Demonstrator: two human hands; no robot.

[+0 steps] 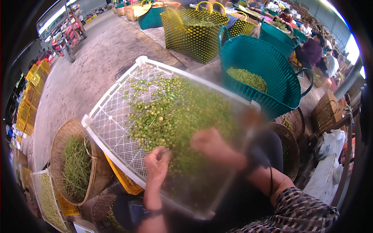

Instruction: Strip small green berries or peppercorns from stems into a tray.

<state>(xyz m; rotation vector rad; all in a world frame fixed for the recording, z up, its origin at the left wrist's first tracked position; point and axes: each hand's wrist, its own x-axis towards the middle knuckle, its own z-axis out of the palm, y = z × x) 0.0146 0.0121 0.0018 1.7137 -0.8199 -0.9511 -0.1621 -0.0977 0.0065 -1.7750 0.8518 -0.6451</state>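
Observation:
A white plastic mesh tray (112, 101) lies tilted in front of me, with small round green berries (153, 116) and thin green stems spread over its middle and right. At the near edge of the pile is my left hand (157, 163), its fingers curled and pressed together; whatever they pinch is too small to make out. Over the right part of the berries hovers my right hand (210, 143), bent at the wrist and smeared, so its fingers do not show clearly. A hazy blur covers the right half of the tray.
Left of the tray stands a wicker basket (58, 155) of green stems. A teal woven basket (248, 50) with green bits sits at the far right, beside a yellow-and-black basket (182, 40). Yellow crates (29, 101) and a red vehicle (67, 35) are farther left. Several people work at back right.

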